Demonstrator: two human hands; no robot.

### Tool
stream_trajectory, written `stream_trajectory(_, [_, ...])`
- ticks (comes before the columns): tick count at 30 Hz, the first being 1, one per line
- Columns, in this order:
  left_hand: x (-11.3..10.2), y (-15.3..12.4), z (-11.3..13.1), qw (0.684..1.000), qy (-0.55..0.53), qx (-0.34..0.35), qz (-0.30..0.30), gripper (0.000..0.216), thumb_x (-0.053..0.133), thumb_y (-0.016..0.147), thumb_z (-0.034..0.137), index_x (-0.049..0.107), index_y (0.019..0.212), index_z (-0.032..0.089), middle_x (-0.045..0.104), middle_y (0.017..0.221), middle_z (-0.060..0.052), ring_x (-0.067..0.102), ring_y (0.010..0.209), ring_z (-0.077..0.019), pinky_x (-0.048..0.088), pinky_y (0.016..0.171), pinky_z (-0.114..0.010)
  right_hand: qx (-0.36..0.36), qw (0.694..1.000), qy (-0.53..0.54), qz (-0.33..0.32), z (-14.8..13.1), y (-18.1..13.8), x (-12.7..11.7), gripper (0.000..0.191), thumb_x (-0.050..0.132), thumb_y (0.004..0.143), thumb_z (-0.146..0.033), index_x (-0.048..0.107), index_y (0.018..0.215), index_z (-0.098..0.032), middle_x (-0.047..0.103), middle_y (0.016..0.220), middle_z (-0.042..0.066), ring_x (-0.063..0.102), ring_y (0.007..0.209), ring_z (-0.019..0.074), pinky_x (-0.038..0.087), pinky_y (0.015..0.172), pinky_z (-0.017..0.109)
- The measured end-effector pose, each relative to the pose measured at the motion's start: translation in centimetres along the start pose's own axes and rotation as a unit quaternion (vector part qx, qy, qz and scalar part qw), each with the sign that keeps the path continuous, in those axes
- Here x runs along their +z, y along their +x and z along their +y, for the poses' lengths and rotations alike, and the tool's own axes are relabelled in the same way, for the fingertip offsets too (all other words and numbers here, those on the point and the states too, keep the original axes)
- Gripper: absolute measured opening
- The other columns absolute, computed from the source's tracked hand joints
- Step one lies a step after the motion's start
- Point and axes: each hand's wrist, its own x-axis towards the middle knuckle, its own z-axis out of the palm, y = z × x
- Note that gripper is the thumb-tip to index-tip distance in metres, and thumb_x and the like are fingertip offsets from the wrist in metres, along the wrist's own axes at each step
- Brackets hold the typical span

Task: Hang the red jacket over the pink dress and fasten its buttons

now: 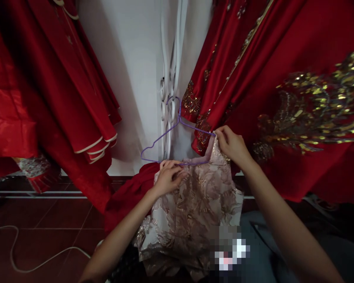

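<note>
A purple wire hanger (162, 136) hangs by its hook on the white metal stand in the middle of the head view. Its right arm passes into the shoulder of a pale pink and gold brocade dress (194, 196), while its left end sticks out bare. My right hand (231, 145) is closed, pinching the dress's shoulder at the hanger's right tip. At the left side of the neckline, just below the hanger's bottom bar, my left hand (168, 179) is closed on the dress fabric; some of its fingertips are hidden behind the cloth.
Red garments (56, 78) hang on the left, and red gowns (271, 47) with gold sequins hang on the right. Between them rises the white scrollwork stand (165, 90) against a pale wall. A white cable (47, 262) lies on the dark tiled floor. A pixelated patch hides the lower right.
</note>
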Motion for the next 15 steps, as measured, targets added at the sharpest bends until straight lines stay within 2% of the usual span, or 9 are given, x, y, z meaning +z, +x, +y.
stream_trajectory(3, [-1.5,-0.6,-1.0,1.000,-0.004,0.007,0.015,0.021,0.052,0.086,0.038,0.067,0.085,0.023,0.059,0.113,-0.003,0.049,0.109,-0.0181,0.029,0.099,-0.037,0.016,1.000,0.012,0.006,-0.4,-0.5,0.5,0.028,0.039,0.090,-0.045,0.056,0.085,-0.023,0.062,0.067,0.001,0.055,0.057,0.0164,0.036,0.062,0.028])
stream_trajectory(5, [-3.0,-1.2,-2.9,0.998,-0.002,-0.011,0.054,0.019,0.052,0.086,0.036,0.068,0.089,0.024,0.059,0.113,-0.003,0.050,0.108,-0.0182,0.032,0.098,-0.036,0.018,1.000,0.020,0.014,-0.5,-0.7,0.6,0.029,0.041,0.090,-0.046,0.056,0.082,-0.023,0.060,0.063,-0.001,0.053,0.055,0.0149,0.035,0.061,0.027])
stream_trajectory(7, [-4.5,-1.9,-5.6,0.985,0.010,-0.078,0.152,0.020,0.053,0.085,0.035,0.068,0.088,0.022,0.059,0.108,-0.005,0.051,0.104,-0.0194,0.035,0.096,-0.036,0.017,0.999,0.024,0.024,-0.4,-0.7,0.6,0.029,0.043,0.089,-0.047,0.057,0.081,-0.023,0.057,0.059,-0.001,0.050,0.053,0.0140,0.034,0.060,0.026])
stream_trajectory(9, [-5.9,-2.6,-8.8,0.957,-0.001,-0.167,0.238,0.024,0.057,0.081,0.040,0.069,0.083,0.019,0.061,0.097,-0.007,0.054,0.099,-0.0209,0.038,0.093,-0.036,0.012,0.999,0.025,0.034,-0.2,-0.5,0.4,0.029,0.045,0.088,-0.047,0.058,0.080,-0.022,0.055,0.057,-0.002,0.048,0.051,0.0133,0.033,0.059,0.026])
stream_trajectory(12, [-7.1,-3.7,-12.7,0.916,-0.146,-0.296,0.229,0.031,0.068,0.069,0.047,0.071,0.073,0.016,0.066,0.077,-0.006,0.059,0.083,-0.0201,0.044,0.081,-0.031,0.004,0.998,0.037,0.041,0.3,0.0,0.2,0.031,0.046,0.087,-0.048,0.058,0.077,-0.021,0.052,0.055,-0.002,0.044,0.048,0.0117,0.032,0.057,0.025])
stream_trajectory(15, [-7.6,-4.2,-14.6,0.886,-0.204,-0.345,0.232,0.039,0.073,0.060,0.049,0.073,0.078,0.015,0.070,0.076,-0.007,0.061,0.074,-0.0188,0.046,0.072,-0.029,0.009,0.998,0.057,0.040,0.6,0.3,0.0,0.034,0.046,0.086,-0.051,0.058,0.075,-0.021,0.050,0.053,-0.003,0.040,0.046,0.0102,0.032,0.055,0.024])
